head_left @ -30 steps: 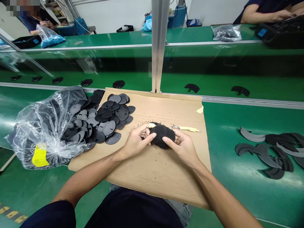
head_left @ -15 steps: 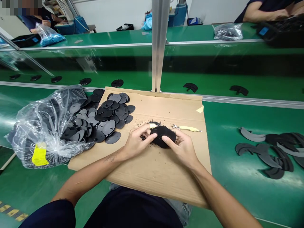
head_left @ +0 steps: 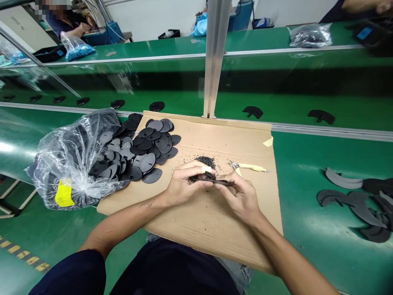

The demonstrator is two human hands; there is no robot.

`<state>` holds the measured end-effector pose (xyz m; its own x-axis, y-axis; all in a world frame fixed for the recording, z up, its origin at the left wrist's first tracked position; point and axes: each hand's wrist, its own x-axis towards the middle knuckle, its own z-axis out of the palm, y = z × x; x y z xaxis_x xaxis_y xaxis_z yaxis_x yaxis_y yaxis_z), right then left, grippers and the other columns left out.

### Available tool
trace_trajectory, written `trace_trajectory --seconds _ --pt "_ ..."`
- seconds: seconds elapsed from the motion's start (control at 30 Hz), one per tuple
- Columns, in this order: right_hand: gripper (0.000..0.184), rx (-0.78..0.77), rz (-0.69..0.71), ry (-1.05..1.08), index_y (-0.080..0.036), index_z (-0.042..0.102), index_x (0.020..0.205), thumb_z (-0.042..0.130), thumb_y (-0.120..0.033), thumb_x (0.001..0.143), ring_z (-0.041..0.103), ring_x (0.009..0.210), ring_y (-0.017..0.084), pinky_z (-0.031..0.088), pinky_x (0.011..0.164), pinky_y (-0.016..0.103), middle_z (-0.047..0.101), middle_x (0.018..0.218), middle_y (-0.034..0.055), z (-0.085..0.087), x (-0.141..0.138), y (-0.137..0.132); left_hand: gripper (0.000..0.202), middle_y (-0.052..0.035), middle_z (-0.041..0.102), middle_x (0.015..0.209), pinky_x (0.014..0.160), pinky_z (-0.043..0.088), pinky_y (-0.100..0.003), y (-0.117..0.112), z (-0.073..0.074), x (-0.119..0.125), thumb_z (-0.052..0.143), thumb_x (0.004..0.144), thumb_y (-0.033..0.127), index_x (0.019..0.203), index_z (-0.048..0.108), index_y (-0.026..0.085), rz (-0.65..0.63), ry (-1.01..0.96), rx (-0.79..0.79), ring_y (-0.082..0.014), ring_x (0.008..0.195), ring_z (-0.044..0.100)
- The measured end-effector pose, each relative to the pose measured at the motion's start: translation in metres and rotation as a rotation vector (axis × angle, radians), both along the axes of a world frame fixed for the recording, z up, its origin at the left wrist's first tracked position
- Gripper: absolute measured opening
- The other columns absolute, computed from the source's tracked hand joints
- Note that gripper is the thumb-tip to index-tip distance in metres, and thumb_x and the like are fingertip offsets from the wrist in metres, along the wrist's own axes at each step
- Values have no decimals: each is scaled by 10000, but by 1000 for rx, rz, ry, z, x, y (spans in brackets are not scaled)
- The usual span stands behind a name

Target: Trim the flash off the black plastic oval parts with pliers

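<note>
Both hands hold a thin black plastic part (head_left: 221,181) over the cardboard sheet (head_left: 196,223), and it is seen nearly edge-on. My left hand (head_left: 186,182) grips its left end, thumb below and fingers above; yellowish tape wraps one finger. At the right end, my right hand (head_left: 242,194) pinches it between thumb and fingers. Behind the hands lies a heap of small black scraps (head_left: 206,161). A pair of nippers (head_left: 250,166) with pale yellow handles rests on the cardboard, beyond my right hand. To the left, black oval discs (head_left: 153,141) are piled up.
A clear plastic bag (head_left: 73,151) of discs with a yellow label stands left. Curved black parts (head_left: 362,200) lie on the green table at right. A metal post (head_left: 215,61) rises behind the cardboard. Black parts (head_left: 253,111) sit along the green strip beyond. Other people work across.
The black part has been turned from showing its broad face to nearly edge-on. Both hands still hold it. The whole view has shifted slightly.
</note>
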<state>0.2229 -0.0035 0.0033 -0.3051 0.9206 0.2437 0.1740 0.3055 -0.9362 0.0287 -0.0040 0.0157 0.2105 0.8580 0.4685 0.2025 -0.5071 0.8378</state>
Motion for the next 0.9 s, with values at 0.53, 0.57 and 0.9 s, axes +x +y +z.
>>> trace_trajectory --seconds 0.53,0.57,0.9 --pt "276 290 73 -111 -263 763 1140 586 -187 942 774 834 185 657 733 315 800 1053 42 -4 7 -1 246 -89 755 948 731 566 -307 2 0 -9 701 926 196 1169 675 172 -67 201 361 -171 846 690" --pt "291 321 89 -93 -259 754 1154 581 -164 940 775 840 178 657 731 302 799 1060 42 -5 7 0 244 -87 753 934 723 568 -301 2 0 -9 708 920 193 1160 678 166 -62 189 377 -168 837 688" --pt "356 462 127 -43 -225 715 1174 605 -28 898 772 875 151 643 749 232 794 1037 49 -3 6 4 242 -104 757 950 743 588 -313 0 1 -8 657 951 175 1192 657 151 -88 203 415 -172 862 706"
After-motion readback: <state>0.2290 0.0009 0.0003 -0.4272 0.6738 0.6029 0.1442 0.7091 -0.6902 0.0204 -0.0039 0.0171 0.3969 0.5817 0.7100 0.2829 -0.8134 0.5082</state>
